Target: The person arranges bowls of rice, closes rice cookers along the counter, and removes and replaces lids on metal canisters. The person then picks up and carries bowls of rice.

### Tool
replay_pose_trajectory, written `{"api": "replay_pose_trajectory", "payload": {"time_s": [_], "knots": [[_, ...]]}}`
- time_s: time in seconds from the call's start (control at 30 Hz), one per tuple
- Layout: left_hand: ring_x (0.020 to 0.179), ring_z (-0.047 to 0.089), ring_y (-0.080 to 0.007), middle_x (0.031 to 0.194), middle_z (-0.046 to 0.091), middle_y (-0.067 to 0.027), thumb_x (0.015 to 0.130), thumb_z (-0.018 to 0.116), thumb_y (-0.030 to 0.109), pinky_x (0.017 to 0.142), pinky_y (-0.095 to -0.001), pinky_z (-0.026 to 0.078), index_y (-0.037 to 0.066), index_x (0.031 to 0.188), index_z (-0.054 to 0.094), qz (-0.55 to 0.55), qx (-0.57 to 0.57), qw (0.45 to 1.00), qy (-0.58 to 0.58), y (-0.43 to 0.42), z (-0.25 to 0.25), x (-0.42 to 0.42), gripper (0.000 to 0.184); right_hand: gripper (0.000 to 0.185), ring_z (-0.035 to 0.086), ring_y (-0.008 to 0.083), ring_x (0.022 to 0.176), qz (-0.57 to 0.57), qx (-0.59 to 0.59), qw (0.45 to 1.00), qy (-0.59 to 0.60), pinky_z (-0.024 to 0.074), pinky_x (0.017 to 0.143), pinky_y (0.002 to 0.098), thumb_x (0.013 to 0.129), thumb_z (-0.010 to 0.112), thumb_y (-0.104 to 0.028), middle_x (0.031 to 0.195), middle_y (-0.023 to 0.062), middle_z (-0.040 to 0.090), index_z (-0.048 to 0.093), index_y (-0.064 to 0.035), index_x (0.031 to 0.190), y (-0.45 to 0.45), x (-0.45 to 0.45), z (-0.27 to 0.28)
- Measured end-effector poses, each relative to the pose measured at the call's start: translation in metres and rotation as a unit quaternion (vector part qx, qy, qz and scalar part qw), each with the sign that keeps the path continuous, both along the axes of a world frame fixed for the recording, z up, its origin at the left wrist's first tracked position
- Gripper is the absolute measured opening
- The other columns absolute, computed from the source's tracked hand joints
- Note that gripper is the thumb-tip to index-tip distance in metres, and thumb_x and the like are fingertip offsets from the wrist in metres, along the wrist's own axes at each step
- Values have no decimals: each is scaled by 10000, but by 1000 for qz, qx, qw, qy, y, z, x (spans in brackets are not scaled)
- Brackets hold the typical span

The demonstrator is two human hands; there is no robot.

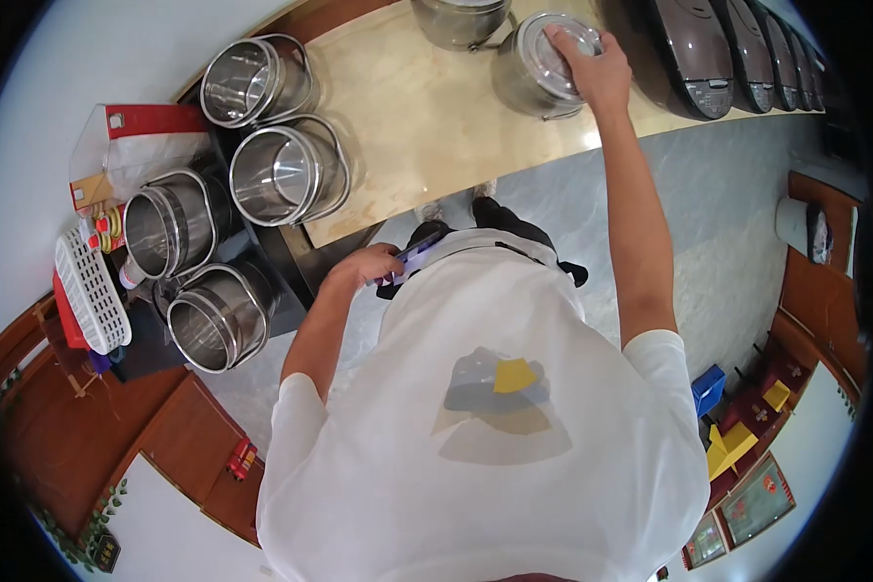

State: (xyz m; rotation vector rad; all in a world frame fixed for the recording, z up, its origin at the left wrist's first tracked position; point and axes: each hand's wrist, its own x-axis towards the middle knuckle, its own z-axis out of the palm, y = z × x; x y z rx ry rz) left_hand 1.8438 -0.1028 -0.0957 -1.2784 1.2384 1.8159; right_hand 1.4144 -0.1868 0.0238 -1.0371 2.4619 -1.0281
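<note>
My right hand [597, 73] reaches to the far side of the counter. Its fingers are bent over the round lid [543, 63] of a stainless steel pot [524, 89], and the lid sits on the pot's top. Close to my waist, my left hand [367, 264] is closed around a flat dark and purple item [415, 254], whose kind I cannot make out. A second lidded steel pot [456, 24] stands just left of the one I touch, partly cut off by the view's top edge.
Several open steel pots with bail handles, one of them this pot [286, 173], stand at the left. A row of dark rice cookers [691, 53] lines the right of the counter [407, 126]. A white plastic basket [92, 291] is at far left, a bin [795, 231] at right.
</note>
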Motion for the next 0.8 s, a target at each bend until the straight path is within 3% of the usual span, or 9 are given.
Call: {"api": "replay_pose_trajectory", "payload": {"time_s": [0.13, 0.23, 0.37, 0.43, 0.57, 0.63, 0.77, 0.8], "knots": [[850, 624, -163, 988, 698, -78, 792, 716, 250, 694, -311, 506, 18, 1247, 685, -7, -5, 1000, -25, 4, 4, -17, 512, 969, 744, 316, 987, 13, 18, 1000, -21, 571, 892, 388, 677, 822, -706, 1050, 228, 753, 655, 68, 1237, -2, -7, 1], [1042, 638, -215, 1295, 679, -160, 836, 691, 283, 943, -336, 503, 40, 1459, 564, -42, -33, 999, 6, -3, 25, -32, 681, 983, 738, 330, 1012, 29, 6, 999, -42, 568, 908, 406, 669, 822, -714, 1078, 230, 749, 650, 62, 1248, -3, -12, 0], [1055, 633, -210, 1323, 674, -137, 909, 668, 402, 927, -326, 513, 78, 1478, 560, -151, -89, 984, 39, -14, 28, -46, 664, 987, 734, 338, 1021, 48, 13, 997, -65, 567, 914, 408, 671, 819, -717, 1092, 230, 746, 645, 50, 1266, -3, -20, 2], [1035, 631, -203, 1327, 677, -92, 970, 558, 610, 879, -324, 530, 192, 1537, 510, -160, -1, 987, 1, -24, 32, -62, 706, 989, 732, 342, 1026, 54, 21, 996, -66, 570, 910, 405, 666, 821, -722, 1110, 229, 743, 644, 39, 1272, -5, -22, 0], [969, 640, -202, 1353, 669, -52, 975, 434, 742, 816, -326, 540, 310, 1572, 449, -210, 49, 976, -36, -24, 26, -99, 737, 973, 732, 338, 1021, 55, 18, 996, -67, 572, 901, 407, 670, 825, -715, 1106, 226, 741, 648, 32, 1267, -5, -22, -2], [657, 581, -185, 874, 669, -81, 915, 386, 839, 566, -324, 471, 172, 1583, 428, -180, 15, 983, -24, -17, 7, -104, 944, 953, 731, 338, 1014, 62, 2, 996, -59, 574, 897, 417, 684, 826, -702, 1105, 222, 738, 647, 31, 1265, -5, -24, -3], [662, 608, -206, 873, 692, -107, 924, 373, 829, 580, -348, 500, 109, 1463, 578, -172, -82, 982, 5, -8, -20, -106, 921, 944, 730, 338, 1007, 62, 3, 996, -57, 577, 889, 424, 693, 827, -694, 1103, 220, 735, 645, 32, 1268, -6, -27, -11], [668, 630, -218, 878, 701, -128, 929, 384, 813, 589, -364, 513, 72, 1355, 648, -192, -91, 976, -55, -11, -24, -116, 894, 941, 728, 343, 1011, 62, 4, 997, -56, 578, 890, 424, 695, 825, -695, 1116, 219, 733, 644, 23, 1276, -6, -26, -9]]}}
